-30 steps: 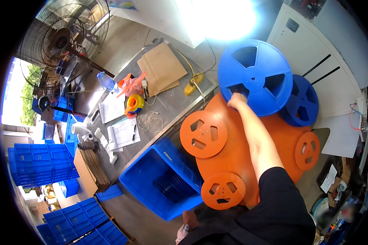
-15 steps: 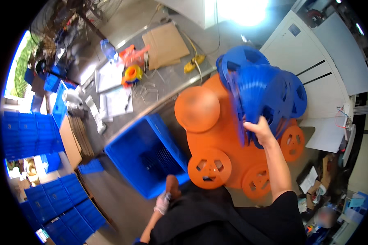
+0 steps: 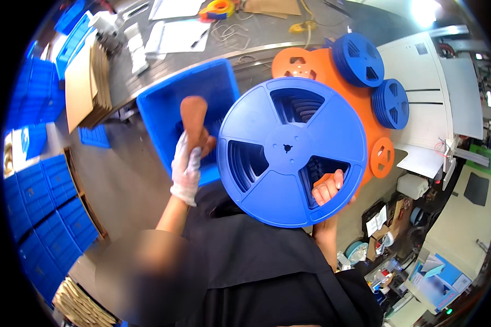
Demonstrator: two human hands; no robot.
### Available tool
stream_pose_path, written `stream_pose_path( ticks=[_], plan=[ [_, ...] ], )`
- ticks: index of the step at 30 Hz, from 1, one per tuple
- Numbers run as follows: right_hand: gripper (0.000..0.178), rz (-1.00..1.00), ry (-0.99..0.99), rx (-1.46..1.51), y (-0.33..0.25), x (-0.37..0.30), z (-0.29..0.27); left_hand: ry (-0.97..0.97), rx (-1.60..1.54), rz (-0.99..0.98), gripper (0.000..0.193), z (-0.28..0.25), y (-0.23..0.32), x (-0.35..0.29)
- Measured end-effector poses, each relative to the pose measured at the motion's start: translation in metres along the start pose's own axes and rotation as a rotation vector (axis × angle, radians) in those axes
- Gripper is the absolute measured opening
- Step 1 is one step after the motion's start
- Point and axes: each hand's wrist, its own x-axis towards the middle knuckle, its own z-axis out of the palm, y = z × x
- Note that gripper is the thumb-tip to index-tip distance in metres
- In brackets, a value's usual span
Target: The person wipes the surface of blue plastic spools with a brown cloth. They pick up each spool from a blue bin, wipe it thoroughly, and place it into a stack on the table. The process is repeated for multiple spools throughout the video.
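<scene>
Open blue plastic bin: stood below the left hand.
White-and-brown gloved left hand: whether spread or closed, I couldn't tell.
Stacked round blue plastic reels: hung before the torso.
Bare right hand: gripped them through a cutout.

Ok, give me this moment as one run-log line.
right hand: gripping stacked blue reels through cutout | left hand: gloved, near blue bin

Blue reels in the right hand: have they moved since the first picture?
Yes: the reels came toward the person, nearer the blue bin.
</scene>
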Motion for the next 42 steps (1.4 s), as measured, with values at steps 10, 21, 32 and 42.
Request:
stream_pose_path(
  ticks=[10,21,32,42],
  plan=[
    [0.040,0.326,0.167,-0.136,0.152,-0.025,0.090,-0.390,0.048,0.555,0.064,-0.054,0.069,-0.041],
    [0.042,0.386,0.228,-0.311,0.187,-0.017,0.121,-0.236,-0.007,0.398,0.046,-0.082,-0.014,-0.073],
    [0.041,0.206,0.281,-0.337,0.171,0.002,0.129,-0.244,0.191,0.138,0.067,-0.178,-0.085,-0.129],
    [0.046,0.233,0.267,-0.248,0.170,0.015,0.116,-0.529,0.382,0.531,0.051,-0.149,-0.051,-0.118]
  ],
)
